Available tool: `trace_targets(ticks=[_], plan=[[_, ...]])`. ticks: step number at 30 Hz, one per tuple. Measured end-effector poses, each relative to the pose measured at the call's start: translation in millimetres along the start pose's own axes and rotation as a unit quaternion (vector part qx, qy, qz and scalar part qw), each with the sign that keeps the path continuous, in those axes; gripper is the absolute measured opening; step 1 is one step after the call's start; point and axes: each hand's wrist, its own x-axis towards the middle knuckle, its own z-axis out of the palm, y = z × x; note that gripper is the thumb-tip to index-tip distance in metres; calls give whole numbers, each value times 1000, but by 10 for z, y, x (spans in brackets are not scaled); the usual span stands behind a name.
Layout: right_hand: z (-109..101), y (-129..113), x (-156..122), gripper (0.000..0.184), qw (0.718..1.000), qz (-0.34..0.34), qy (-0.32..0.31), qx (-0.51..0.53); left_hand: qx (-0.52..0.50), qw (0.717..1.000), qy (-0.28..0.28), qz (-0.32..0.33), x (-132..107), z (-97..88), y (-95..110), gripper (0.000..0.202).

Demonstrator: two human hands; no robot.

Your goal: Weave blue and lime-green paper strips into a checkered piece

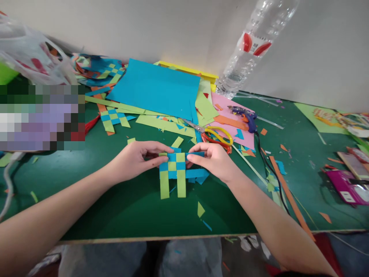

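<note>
Between my two hands is a woven piece of blue and light-green paper strips point(172, 166), checkered in its middle. Two green strip ends hang from its lower edge, and blue ends stick out on the right. My left hand point(147, 154) pinches its upper left edge between thumb and fingers. At the upper right, my right hand point(210, 158) pinches a blue strip end of the same piece. The fingers behind the paper are partly hidden. Just beyond my right hand lie scissors point(217, 135) with yellow and red handles.
Behind are a large blue sheet point(155, 88), a pink sheet point(230, 111), a blue glue gun point(251, 121) with its cord and another woven piece point(113, 116). A clear bottle point(248, 50) stands by the wall. A plastic bag point(37, 54) sits left, a purple box point(346, 186) right. Scraps lie scattered.
</note>
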Motion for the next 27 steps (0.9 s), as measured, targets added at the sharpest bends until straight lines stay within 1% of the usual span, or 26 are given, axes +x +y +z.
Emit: trace_targets(ticks=[3, 5, 14, 17, 21, 23, 27], plan=[[2, 10, 2, 18, 999, -5, 6, -52, 4, 1000, -15, -2, -16, 5, -22, 26], [6, 13, 3, 17, 998, -10, 7, -66, 1, 1000, -15, -3, -20, 10, -31, 26], [13, -1, -2, 16, 996, -21, 9, -84, 4, 1000, -5, -11, 6, 13, -2, 26], [7, -10, -2, 16, 996, -26, 10, -88, -10, 1000, -3, -16, -1, 11, 7, 26], [-13, -12, 3, 16, 995, -40, 13, -96, -32, 999, 14, -21, -4, 0, 25, 31], [-22, -8, 6, 16, 994, -43, 18, -96, -34, 999, 22, -23, 3, -7, 35, 28], [-20, -10, 7, 16, 994, -44, 26, -92, -48, 998, 43, -26, 20, -4, 43, 17]])
